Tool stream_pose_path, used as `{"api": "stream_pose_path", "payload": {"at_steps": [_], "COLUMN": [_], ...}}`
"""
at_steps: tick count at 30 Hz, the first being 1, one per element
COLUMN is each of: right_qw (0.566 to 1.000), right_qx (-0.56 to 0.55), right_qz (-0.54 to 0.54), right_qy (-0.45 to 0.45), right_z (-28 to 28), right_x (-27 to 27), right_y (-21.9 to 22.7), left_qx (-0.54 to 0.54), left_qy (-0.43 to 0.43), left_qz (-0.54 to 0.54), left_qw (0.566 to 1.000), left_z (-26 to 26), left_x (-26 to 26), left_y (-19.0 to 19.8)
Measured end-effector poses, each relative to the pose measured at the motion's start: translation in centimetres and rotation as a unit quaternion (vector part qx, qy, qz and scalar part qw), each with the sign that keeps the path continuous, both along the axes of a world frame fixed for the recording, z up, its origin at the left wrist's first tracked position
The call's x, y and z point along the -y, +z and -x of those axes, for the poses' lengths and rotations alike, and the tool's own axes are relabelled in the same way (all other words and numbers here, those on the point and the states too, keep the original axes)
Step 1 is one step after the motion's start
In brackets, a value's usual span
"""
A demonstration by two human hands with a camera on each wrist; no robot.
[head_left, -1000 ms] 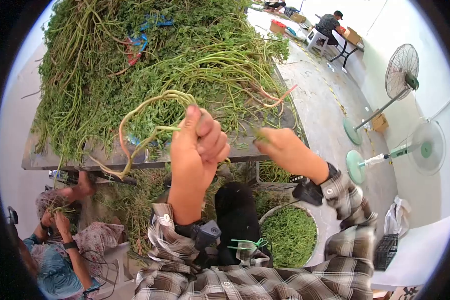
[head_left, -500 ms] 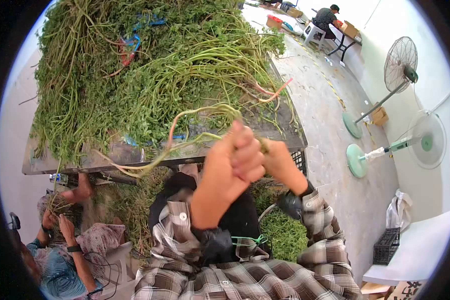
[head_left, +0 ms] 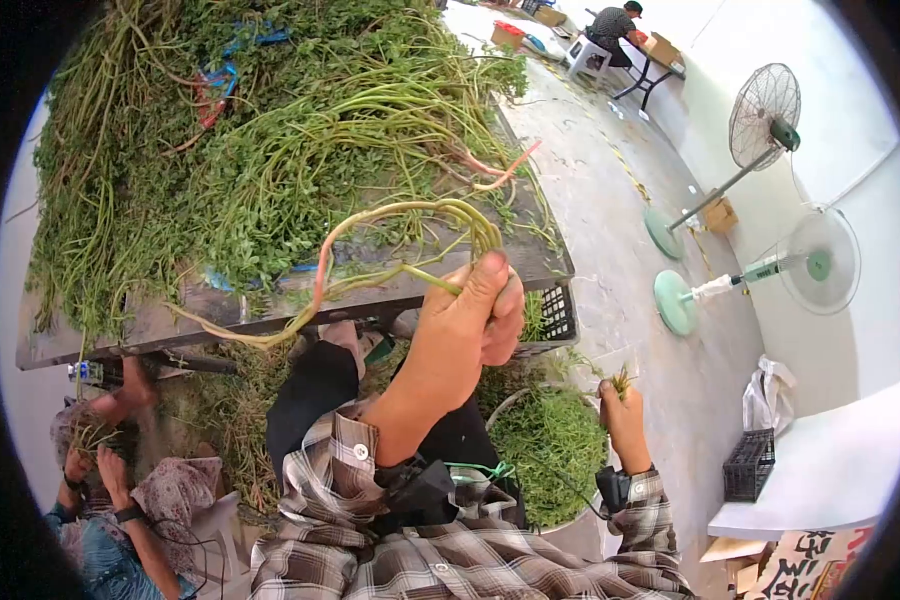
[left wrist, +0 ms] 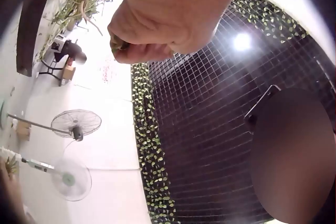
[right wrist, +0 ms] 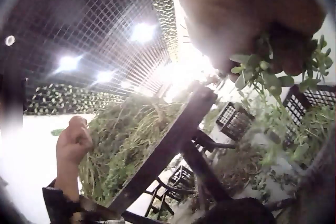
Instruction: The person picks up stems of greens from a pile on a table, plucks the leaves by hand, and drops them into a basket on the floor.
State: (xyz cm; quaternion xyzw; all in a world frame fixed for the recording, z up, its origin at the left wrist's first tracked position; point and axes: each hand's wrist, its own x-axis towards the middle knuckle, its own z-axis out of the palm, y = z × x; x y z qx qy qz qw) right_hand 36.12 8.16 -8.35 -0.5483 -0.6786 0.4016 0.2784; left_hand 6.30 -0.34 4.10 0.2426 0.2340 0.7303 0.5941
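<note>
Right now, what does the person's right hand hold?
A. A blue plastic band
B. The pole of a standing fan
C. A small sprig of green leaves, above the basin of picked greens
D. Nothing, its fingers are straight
C: the right hand pinches a small sprig of green leaves over the basin of picked greens, while the left hand grips the long stems.

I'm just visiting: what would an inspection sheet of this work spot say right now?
Surface: wooden table, heaped with greens.
Job's things: long stems gripped in left hand; leafy sprig pinched in right hand above basin of picked greens.
Clutter: scraps under table; black crates.
Hands: both hold plants.
Cables: blue and red ties in heap.
Surroundings: two standing fans; seated people nearby.
</note>
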Motion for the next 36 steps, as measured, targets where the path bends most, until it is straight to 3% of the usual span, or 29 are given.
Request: {"api": "stream_pose_path", "payload": {"at_steps": [2,4,5,6,8,9,10,12,15,18,20,21,22,24,26,28,30,32,36], "right_qw": [1.000,0.963,0.950,0.949,0.885,0.921,0.921,0.976,0.970,0.930,0.915,0.898,0.897,0.896,0.900,0.915,0.922,0.911,0.912], "right_qx": [-0.003,0.207,0.290,0.289,0.419,0.330,0.330,0.122,-0.015,-0.152,-0.116,-0.078,-0.079,-0.031,-0.071,-0.089,-0.113,-0.143,-0.079], "right_qz": [0.014,-0.157,0.006,0.003,-0.028,-0.060,-0.058,0.002,0.008,-0.046,-0.071,-0.094,-0.096,0.010,0.022,0.025,0.029,0.103,0.068], "right_qy": [-0.007,0.069,0.115,0.123,0.202,0.197,0.201,0.178,0.242,0.332,0.380,0.424,0.425,0.443,0.430,0.392,0.370,0.373,0.397], "right_z": [-2.0,-4.6,-5.8,-6.6,-6.5,-4.8,-3.1,2.1,7.7,13.3,16.3,17.3,18.0,19.0,19.4,19.2,19.1,19.0,19.1], "right_x": [0.1,-0.5,-0.5,-0.5,-0.5,-0.9,-1.3,-2.0,-3.1,-2.3,-1.5,-1.3,-1.3,-1.2,-1.4,-2.3,-2.6,-2.8,-1.0], "right_y": [-2.2,-5.3,-5.8,-6.5,-5.2,-3.7,-2.1,2.9,9.1,14.3,16.1,16.6,17.0,17.4,16.6,16.2,15.9,16.1,17.5], "left_qx": [-0.009,-0.023,-0.023,-0.023,-0.071,-0.119,-0.118,-0.164,-0.236,-0.279,-0.372,-0.445,-0.446,-0.464,-0.436,-0.440,-0.433,-0.421,-0.456], "left_qy": [-0.005,-0.003,-0.018,-0.032,-0.013,-0.004,-0.001,-0.015,-0.016,-0.023,-0.050,0.037,0.039,0.020,0.027,-0.075,-0.064,-0.043,0.002], "left_qz": [0.001,0.003,0.012,0.020,0.024,0.031,0.034,0.034,0.042,0.030,0.054,-0.029,-0.029,-0.001,-0.017,0.046,0.036,0.018,-0.006], "left_qw": [1.000,1.000,0.999,0.999,0.997,0.992,0.992,0.986,0.971,0.960,0.925,0.894,0.894,0.886,0.899,0.894,0.898,0.906,0.890], "left_z": [0.1,0.4,0.4,0.4,0.3,0.1,0.0,-0.3,-1.2,-1.6,-1.6,-1.9,-1.7,-1.4,-1.3,-1.3,-1.2,-1.1,-0.9], "left_x": [-0.1,-0.1,-0.2,-0.3,-0.6,-0.8,-0.8,-1.1,-1.4,-1.5,-1.3,-1.3,-1.2,-1.1,-1.2,-0.9,-1.0,-1.2,-0.9], "left_y": [-0.2,-0.4,-0.6,-0.8,-1.5,-1.7,-1.8,-1.8,-2.1,-2.8,-2.7,-3.9,-3.8,-3.5,-3.4,-2.8,-3.2,-3.5,-3.6]}}
